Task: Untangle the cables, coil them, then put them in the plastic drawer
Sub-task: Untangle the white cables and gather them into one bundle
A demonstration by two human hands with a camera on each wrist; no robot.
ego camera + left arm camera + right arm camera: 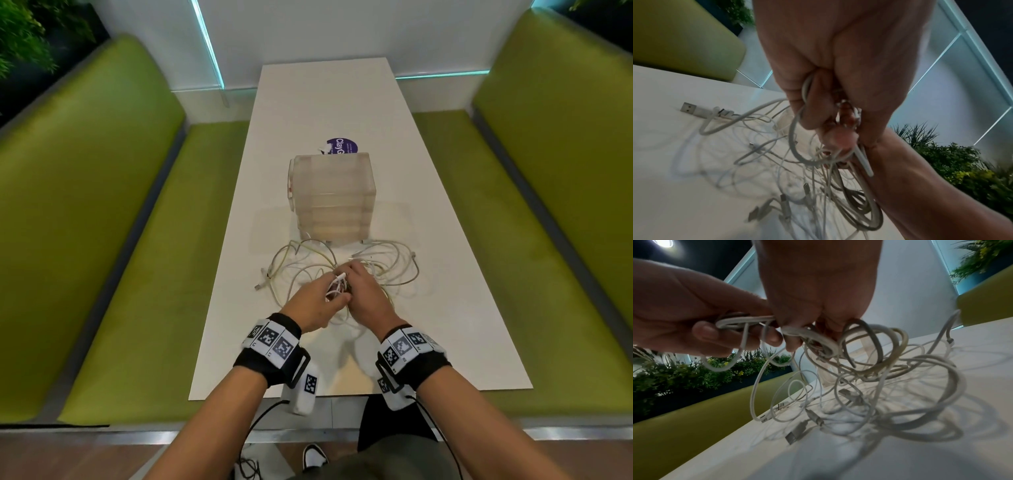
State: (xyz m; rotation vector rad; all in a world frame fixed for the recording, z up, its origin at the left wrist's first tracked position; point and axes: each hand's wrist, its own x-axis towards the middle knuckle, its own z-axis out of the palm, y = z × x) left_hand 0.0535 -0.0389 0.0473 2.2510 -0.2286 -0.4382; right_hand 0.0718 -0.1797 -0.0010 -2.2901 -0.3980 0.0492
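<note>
Hands meet above the white tabletop (445,308): the left hand (313,305) curls its grip round a small bundle of white cables (337,286), while the right hand (364,294) pinches adjoining loops, knuckles up. The thin, rubbery tangle sprawls left to right just before the frosted plastic drawer (330,195); which strand each finger holds is unclear.

Bright, even overhead light, soft shadows on the table (445,308); dimmer, motion-blurred, edge-warped wrist views.
</note>
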